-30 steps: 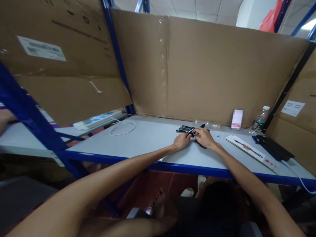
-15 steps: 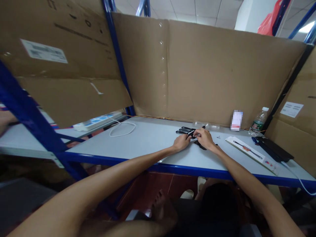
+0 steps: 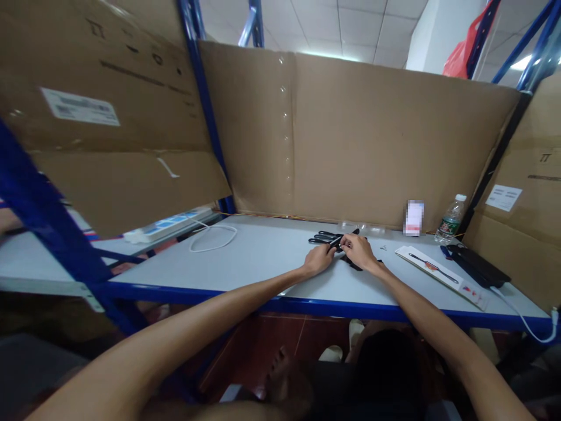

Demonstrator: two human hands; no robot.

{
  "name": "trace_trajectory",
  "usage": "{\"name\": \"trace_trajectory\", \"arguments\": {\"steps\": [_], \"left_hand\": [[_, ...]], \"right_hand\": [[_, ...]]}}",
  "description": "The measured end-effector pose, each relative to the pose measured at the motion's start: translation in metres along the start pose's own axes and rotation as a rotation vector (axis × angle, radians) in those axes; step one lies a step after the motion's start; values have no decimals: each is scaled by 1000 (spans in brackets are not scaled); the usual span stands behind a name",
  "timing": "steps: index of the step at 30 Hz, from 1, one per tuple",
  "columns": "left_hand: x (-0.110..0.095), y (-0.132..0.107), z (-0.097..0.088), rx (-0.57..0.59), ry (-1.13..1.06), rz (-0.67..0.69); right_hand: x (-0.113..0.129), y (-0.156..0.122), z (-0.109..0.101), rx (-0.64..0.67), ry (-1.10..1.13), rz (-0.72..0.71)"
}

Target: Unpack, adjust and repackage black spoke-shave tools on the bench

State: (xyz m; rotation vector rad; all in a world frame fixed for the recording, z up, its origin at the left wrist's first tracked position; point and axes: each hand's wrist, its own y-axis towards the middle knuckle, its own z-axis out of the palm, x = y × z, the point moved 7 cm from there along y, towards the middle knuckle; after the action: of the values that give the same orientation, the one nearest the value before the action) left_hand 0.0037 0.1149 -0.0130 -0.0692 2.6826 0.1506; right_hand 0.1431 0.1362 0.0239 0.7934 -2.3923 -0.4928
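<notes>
Both my hands meet over a bunch of black straps [image 3: 323,238] lying on the grey table [image 3: 263,257]. My left hand [image 3: 319,258] is closed in a pinch on the near end of one thin black strap with a light tip. My right hand [image 3: 358,251] is also curled, its fingertips gripping the same small piece from the right. More black strap parts [image 3: 356,266] poke out under my right wrist. The piece itself is too small to make out in detail.
Cardboard sheets [image 3: 372,134] wall the back and sides. A long white box [image 3: 440,275], a black flat case [image 3: 475,264], a water bottle [image 3: 449,219] and a white cable [image 3: 521,318] lie at the right. A power strip [image 3: 164,227] and a looped white cord [image 3: 213,237] sit left.
My hands stay together on the straps with only small finger motion. The view has tilted up slightly, so everything sits a little lower and to the left.
</notes>
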Motion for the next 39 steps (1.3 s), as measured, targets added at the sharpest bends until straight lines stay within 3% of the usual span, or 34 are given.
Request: {"name": "trace_trajectory", "arguments": {"steps": [5,10,14,19,23,27,34,39], "left_hand": [[3,2,1,15,-26,5],[2,6,1,-17,-8,14],[-17,8,3,-29,-11,64],[-41,9,12,-3,-22,63],[-46,9,17,27,-15,84],[-42,12,18,42,-25,98],[-36,20,23,106,-77,107],[-31,24,25,99,-139,57]], "right_hand": [[1,2,-3,-21,26,-50],[-19,8,-13,-27,118,139],[-32,6,-13,90,144,266],[-44,5,-21,127,405,347],[-50,4,-32,49,238,346],[-45,-1,-25,99,34,308],[-29,-4,-19,95,-92,116],[-45,-1,-27,6,-70,276]]}}
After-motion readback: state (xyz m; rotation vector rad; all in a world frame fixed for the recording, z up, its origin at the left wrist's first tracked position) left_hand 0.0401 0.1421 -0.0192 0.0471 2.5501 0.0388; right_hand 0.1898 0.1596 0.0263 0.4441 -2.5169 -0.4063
